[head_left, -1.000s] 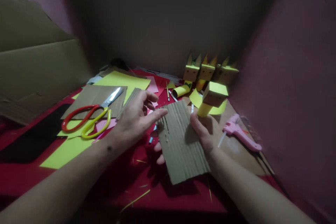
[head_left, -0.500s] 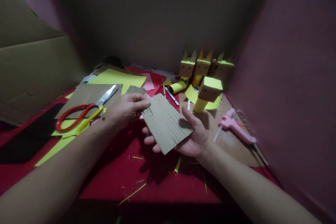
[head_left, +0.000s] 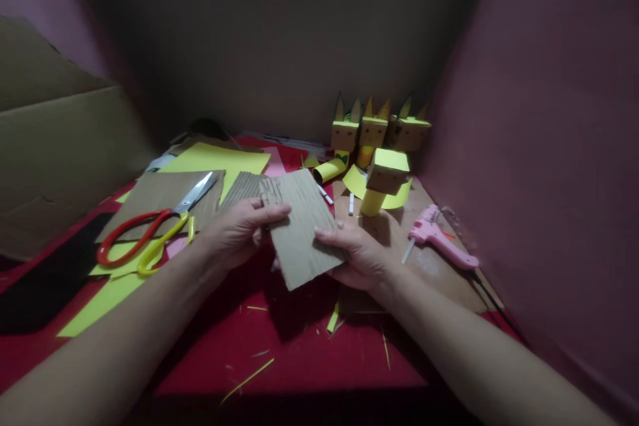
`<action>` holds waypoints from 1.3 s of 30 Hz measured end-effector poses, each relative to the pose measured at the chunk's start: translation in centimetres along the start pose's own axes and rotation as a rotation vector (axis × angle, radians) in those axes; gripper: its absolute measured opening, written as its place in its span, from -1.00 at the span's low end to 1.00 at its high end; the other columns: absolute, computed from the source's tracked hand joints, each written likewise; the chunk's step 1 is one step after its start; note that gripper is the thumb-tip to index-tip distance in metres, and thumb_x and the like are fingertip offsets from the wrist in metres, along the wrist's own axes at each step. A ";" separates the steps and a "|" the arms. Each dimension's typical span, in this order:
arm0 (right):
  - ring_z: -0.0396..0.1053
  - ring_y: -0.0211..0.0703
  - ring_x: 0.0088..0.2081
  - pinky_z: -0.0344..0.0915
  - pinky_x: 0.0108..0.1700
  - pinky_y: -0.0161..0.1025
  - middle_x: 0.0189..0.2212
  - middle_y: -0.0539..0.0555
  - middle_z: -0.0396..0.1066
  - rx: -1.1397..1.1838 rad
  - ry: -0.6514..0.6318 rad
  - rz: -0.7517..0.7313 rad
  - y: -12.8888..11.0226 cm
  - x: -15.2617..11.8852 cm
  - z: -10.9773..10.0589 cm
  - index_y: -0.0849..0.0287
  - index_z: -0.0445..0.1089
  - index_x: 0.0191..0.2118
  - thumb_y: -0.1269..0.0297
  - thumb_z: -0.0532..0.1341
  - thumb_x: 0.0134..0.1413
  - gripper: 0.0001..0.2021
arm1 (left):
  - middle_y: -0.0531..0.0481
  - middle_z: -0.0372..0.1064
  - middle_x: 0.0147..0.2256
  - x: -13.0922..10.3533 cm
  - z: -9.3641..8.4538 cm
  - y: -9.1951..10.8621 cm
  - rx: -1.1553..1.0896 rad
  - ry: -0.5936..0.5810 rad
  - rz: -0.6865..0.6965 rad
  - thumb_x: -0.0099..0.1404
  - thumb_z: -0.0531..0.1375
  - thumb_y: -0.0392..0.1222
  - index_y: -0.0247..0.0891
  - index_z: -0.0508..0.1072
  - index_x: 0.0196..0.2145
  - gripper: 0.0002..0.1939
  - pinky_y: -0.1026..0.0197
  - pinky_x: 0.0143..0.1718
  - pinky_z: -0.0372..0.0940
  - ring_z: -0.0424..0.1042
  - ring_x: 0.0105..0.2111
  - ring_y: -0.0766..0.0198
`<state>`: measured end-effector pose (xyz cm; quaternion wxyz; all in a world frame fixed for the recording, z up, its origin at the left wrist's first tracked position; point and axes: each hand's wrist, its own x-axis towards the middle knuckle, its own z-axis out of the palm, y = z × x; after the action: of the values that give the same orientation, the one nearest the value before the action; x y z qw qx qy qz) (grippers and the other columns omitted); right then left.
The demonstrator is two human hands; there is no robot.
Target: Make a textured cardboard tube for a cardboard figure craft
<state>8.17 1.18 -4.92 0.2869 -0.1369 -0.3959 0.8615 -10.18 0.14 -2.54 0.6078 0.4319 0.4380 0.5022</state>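
A small rectangular piece of cardboard [head_left: 302, 233] is held up in front of me, its top left corner torn and ridged. My left hand [head_left: 244, 229] pinches its left edge, thumb on the face. From the right, my right hand [head_left: 357, 253] grips the lower right side with the thumb on top and fingers underneath. Behind my left hand lies a darker corrugated cardboard scrap [head_left: 243, 188]. Left of that hand, scissors [head_left: 164, 223] with one red and one yellow handle rest on a cardboard sheet [head_left: 144, 190] and yellow paper.
A pink glue gun [head_left: 439, 239] rests on a cardboard board [head_left: 424, 286] at right. Several box-headed paper-tube figures [head_left: 344, 135] stand at the back; a nearer figure [head_left: 387, 176] has no ears. A large cardboard box [head_left: 54, 160] is at left. Yellow trimmings litter the red tabletop [head_left: 309, 363].
My right thumb has come down onto the cardboard piece, closing that hand on it. Its fingers were spread beneath before. The piece has turned slightly more upright, and the view has shifted a little.
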 end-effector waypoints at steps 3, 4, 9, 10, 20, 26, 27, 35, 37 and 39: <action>0.48 -0.07 -0.33 0.49 -0.30 -0.07 -0.26 0.22 0.46 -0.164 0.103 0.067 0.8 0.1 -0.3 0.33 0.29 0.02 0.28 0.32 -0.06 -0.51 | -0.11 0.53 -0.39 -0.1 0.3 -0.5 -0.009 -0.023 -0.022 0.05 0.35 -0.25 -0.34 0.51 -0.21 -0.69 0.11 -0.37 0.41 0.50 -0.44 0.13; 0.48 -0.07 -0.35 0.50 -0.35 -0.10 -0.27 0.22 0.46 -0.197 0.122 0.071 1.0 0.2 -0.4 0.32 0.29 0.02 0.27 0.32 -0.06 -0.51 | -0.12 0.54 -0.36 -0.1 0.3 -0.6 0.011 -0.005 0.009 0.05 0.35 -0.24 -0.34 0.52 -0.19 -0.68 0.10 -0.35 0.42 0.51 -0.43 0.12; 0.47 -0.08 -0.41 0.50 -0.45 -0.16 -0.32 0.22 0.46 -0.192 0.198 0.026 1.5 0.5 -0.3 0.37 0.35 -0.07 0.21 0.36 -0.12 -0.52 | -0.09 0.56 -0.31 -0.3 0.4 -0.5 0.059 0.065 0.091 0.05 0.37 -0.22 -0.31 0.53 -0.14 -0.63 0.12 -0.33 0.44 0.52 -0.44 0.16; 0.47 -0.08 -0.41 0.50 -0.45 -0.15 -0.32 0.23 0.46 -0.181 0.202 0.027 1.6 0.6 -0.3 0.37 0.35 -0.07 0.21 0.36 -0.13 -0.51 | -0.09 0.57 -0.32 -0.3 0.4 -0.4 0.063 0.072 0.103 0.05 0.37 -0.22 -0.31 0.53 -0.15 -0.63 0.13 -0.31 0.44 0.52 -0.43 0.17; 0.48 -0.10 -0.34 0.46 -0.38 -0.18 -0.29 0.21 0.49 -0.179 0.098 0.032 1.6 0.2 -0.1 0.32 0.35 -0.02 0.16 0.35 -0.07 -0.50 | -0.10 0.57 -0.33 -0.2 0.0 -0.5 -0.028 0.014 0.069 0.05 0.38 -0.23 -0.33 0.55 -0.19 -0.67 0.18 -0.27 0.44 0.53 -0.37 0.16; 0.45 -0.16 -0.44 0.43 -0.32 -0.16 -0.42 0.15 0.49 -0.311 0.094 0.048 1.3 -0.4 0.8 0.32 0.45 -0.22 0.04 0.27 0.03 -0.62 | -0.11 0.57 -0.33 0.2 -0.4 -0.1 -0.078 -0.050 -0.063 0.02 0.36 -0.29 -0.32 0.53 -0.20 -0.68 0.22 -0.34 0.44 0.53 -0.41 0.18; 0.45 -0.17 -0.44 0.43 -0.28 -0.14 -0.42 0.14 0.49 -0.322 0.092 0.037 1.3 -0.5 0.9 0.32 0.46 -0.22 0.04 0.26 0.04 -0.62 | -0.11 0.56 -0.34 0.2 -0.3 -0.1 -0.089 -0.066 -0.087 0.03 0.36 -0.30 -0.32 0.53 -0.22 -0.70 0.22 -0.34 0.44 0.53 -0.41 0.19; 0.44 0.08 -0.10 0.35 -0.03 0.09 -0.18 0.27 0.46 -0.003 -0.018 0.079 1.6 -0.6 1.2 0.28 0.33 0.00 -0.28 0.21 -0.09 -0.28 | 0.02 0.31 -0.71 -0.7 0.2 -0.7 -0.054 -0.280 -0.220 0.13 0.27 -0.11 -0.31 0.45 -0.43 -0.81 0.30 -0.82 0.15 0.19 -0.82 0.35; 0.43 0.09 -0.08 0.38 -0.08 0.10 -0.15 0.27 0.44 0.044 -0.010 0.094 1.4 -0.4 1.1 0.24 0.30 0.03 -0.39 0.03 -0.02 -0.23 | 0.02 0.28 -0.71 -0.7 0.3 -0.9 -0.066 -0.323 -0.213 0.15 0.26 -0.12 -0.32 0.46 -0.43 -0.81 0.31 -0.79 0.16 0.19 -0.81 0.37; 0.44 0.07 -0.10 0.40 -0.12 0.08 -0.16 0.27 0.44 0.037 -0.008 0.101 1.3 -0.3 0.9 0.22 0.29 0.04 -0.39 -0.08 0.04 -0.24 | 0.01 0.30 -0.70 -0.8 0.4 -0.9 -0.060 -0.316 -0.170 0.15 0.26 -0.13 -0.32 0.46 -0.42 -0.83 0.36 -0.79 0.10 0.23 -0.79 0.37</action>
<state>7.52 -0.24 -5.26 0.2439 -0.1482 -0.3738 0.8825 -9.65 -0.76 -3.20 0.7220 0.4486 0.3565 0.3878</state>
